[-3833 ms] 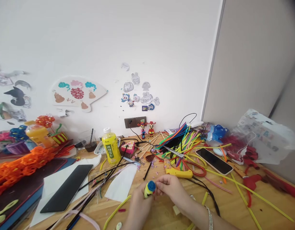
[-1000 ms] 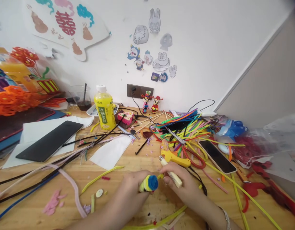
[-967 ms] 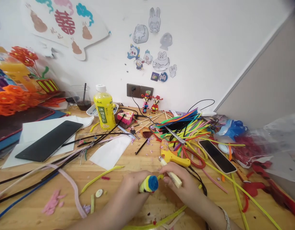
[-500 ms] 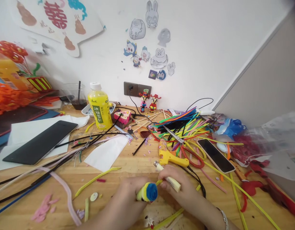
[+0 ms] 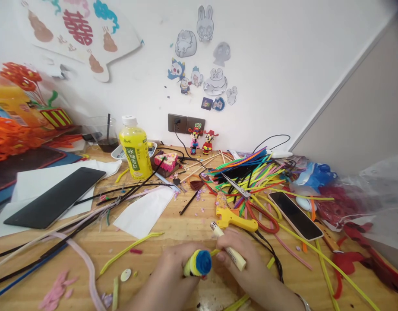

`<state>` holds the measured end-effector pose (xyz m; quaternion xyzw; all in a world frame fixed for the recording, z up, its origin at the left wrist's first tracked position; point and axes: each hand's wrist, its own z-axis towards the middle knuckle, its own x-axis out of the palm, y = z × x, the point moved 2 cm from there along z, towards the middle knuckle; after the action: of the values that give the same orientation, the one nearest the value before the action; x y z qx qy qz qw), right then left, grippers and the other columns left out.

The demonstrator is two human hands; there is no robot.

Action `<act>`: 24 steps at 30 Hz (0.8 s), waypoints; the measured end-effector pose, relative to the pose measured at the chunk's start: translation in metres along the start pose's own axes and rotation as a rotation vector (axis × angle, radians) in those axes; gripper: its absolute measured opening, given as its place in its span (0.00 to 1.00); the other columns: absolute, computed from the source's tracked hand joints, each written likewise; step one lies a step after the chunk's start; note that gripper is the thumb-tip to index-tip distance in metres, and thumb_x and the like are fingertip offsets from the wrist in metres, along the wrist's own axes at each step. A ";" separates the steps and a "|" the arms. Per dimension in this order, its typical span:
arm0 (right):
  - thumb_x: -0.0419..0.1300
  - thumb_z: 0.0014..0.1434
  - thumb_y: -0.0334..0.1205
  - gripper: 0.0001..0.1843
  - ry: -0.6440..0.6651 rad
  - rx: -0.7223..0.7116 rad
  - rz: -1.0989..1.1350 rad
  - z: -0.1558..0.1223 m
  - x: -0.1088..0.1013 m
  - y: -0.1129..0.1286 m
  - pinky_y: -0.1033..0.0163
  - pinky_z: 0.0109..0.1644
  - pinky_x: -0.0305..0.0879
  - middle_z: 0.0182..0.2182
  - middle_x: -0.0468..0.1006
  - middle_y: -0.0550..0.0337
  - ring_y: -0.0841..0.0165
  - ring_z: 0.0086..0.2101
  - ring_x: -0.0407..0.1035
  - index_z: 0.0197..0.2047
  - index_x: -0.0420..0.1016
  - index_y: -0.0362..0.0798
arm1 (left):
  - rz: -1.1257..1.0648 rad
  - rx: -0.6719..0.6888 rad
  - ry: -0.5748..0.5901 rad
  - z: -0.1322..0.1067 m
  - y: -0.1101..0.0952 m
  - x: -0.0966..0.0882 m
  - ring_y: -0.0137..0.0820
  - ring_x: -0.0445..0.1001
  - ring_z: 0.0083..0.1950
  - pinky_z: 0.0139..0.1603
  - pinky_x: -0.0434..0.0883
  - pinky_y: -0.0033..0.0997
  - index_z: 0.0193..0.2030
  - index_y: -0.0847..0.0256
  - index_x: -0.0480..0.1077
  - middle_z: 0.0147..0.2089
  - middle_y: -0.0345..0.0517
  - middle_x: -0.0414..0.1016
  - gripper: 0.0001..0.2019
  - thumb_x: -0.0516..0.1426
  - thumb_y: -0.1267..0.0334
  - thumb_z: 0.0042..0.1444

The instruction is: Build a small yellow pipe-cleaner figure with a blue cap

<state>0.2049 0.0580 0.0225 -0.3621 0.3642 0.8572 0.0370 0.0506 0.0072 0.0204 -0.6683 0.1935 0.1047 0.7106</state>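
My left hand (image 5: 169,270) is closed around a small yellow figure of coiled pipe cleaner with a blue round top (image 5: 203,261). My right hand (image 5: 252,265) is wrapped round a pale yellow lighter (image 5: 235,256), its metal end pointing up and away to the left. A short yellow strip (image 5: 215,252) shows between the two hands, by my right fingertips. Just beyond the right hand lies a yellow hot glue gun (image 5: 234,218), its cord running off behind that hand. Part of the figure is hidden by my left fingers.
Red-handled scissors (image 5: 263,218) rest against a heap of coloured pipe cleaners (image 5: 251,170). A phone (image 5: 296,216) lies at the right. On the left stand a yellow drink bottle (image 5: 136,151), a cup of dark liquid (image 5: 106,140) and a black tablet (image 5: 56,196).
The whole view has shifted a little, with things sitting slightly lower in the picture. Both hands keep their holds and stay almost in place.
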 end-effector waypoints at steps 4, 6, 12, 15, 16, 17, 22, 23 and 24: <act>0.49 0.61 0.46 0.13 -0.006 0.083 0.028 0.000 -0.003 -0.004 0.66 0.33 0.62 0.25 0.70 0.62 0.69 0.27 0.65 0.30 0.68 0.49 | 0.027 -0.048 -0.078 0.001 0.001 -0.004 0.29 0.67 0.28 0.30 0.62 0.22 0.20 0.60 0.62 0.23 0.37 0.68 0.08 0.47 0.76 0.38; 0.54 0.58 0.49 0.12 -0.002 0.139 0.087 -0.002 -0.006 -0.006 0.65 0.37 0.63 0.29 0.72 0.60 0.67 0.31 0.67 0.35 0.70 0.50 | 0.039 -0.056 -0.104 0.001 0.001 -0.006 0.29 0.68 0.27 0.29 0.62 0.22 0.19 0.60 0.62 0.22 0.37 0.68 0.08 0.47 0.76 0.39; 0.51 0.58 0.54 0.20 0.029 0.268 0.403 -0.007 -0.010 -0.011 0.60 0.47 0.62 0.42 0.72 0.57 0.64 0.43 0.66 0.51 0.67 0.57 | 0.074 -0.013 -0.212 0.004 0.000 -0.012 0.28 0.67 0.24 0.27 0.61 0.22 0.18 0.60 0.62 0.20 0.36 0.68 0.08 0.49 0.75 0.41; 0.55 0.58 0.46 0.18 -0.074 0.389 0.447 -0.006 -0.005 -0.015 0.61 0.47 0.62 0.40 0.71 0.57 0.65 0.43 0.66 0.52 0.67 0.57 | 0.046 -0.015 -0.244 0.003 -0.002 -0.013 0.28 0.66 0.24 0.27 0.62 0.22 0.18 0.60 0.62 0.19 0.36 0.67 0.08 0.50 0.73 0.43; 0.56 0.56 0.45 0.23 -0.104 0.415 0.490 -0.006 -0.002 -0.016 0.61 0.45 0.63 0.39 0.71 0.58 0.65 0.41 0.66 0.56 0.62 0.57 | 0.040 -0.024 -0.247 0.002 -0.002 -0.013 0.28 0.67 0.24 0.27 0.62 0.22 0.18 0.60 0.62 0.19 0.36 0.67 0.08 0.50 0.72 0.44; 0.57 0.56 0.45 0.29 -0.119 0.430 0.546 -0.006 0.000 -0.017 0.62 0.42 0.64 0.36 0.70 0.59 0.67 0.38 0.67 0.59 0.56 0.57 | 0.038 -0.033 -0.246 0.002 -0.002 -0.013 0.28 0.67 0.24 0.27 0.62 0.22 0.18 0.60 0.62 0.19 0.36 0.67 0.08 0.50 0.72 0.44; 0.60 0.52 0.43 0.24 -0.082 0.463 0.649 -0.005 0.009 -0.020 0.64 0.36 0.63 0.32 0.68 0.62 0.69 0.32 0.65 0.52 0.61 0.53 | 0.070 -0.056 -0.231 0.001 0.001 -0.014 0.28 0.66 0.24 0.27 0.62 0.22 0.18 0.60 0.63 0.20 0.35 0.67 0.09 0.51 0.75 0.44; 0.60 0.51 0.44 0.17 -0.084 0.469 0.640 -0.006 0.010 -0.020 0.64 0.37 0.63 0.31 0.68 0.61 0.68 0.32 0.65 0.45 0.66 0.51 | 0.072 -0.057 -0.223 0.001 0.001 -0.014 0.27 0.67 0.25 0.28 0.62 0.22 0.18 0.60 0.63 0.20 0.35 0.67 0.09 0.51 0.76 0.43; 0.60 0.51 0.45 0.12 -0.095 0.471 0.637 -0.006 0.010 -0.020 0.64 0.36 0.63 0.30 0.67 0.62 0.68 0.31 0.64 0.38 0.67 0.50 | 0.071 -0.057 -0.212 0.001 0.001 -0.014 0.27 0.67 0.25 0.28 0.62 0.22 0.18 0.60 0.63 0.21 0.35 0.67 0.09 0.50 0.77 0.42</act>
<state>0.2077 0.0671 0.0009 -0.1727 0.6428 0.7346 -0.1319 0.0379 0.0099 0.0250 -0.6662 0.1378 0.2055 0.7036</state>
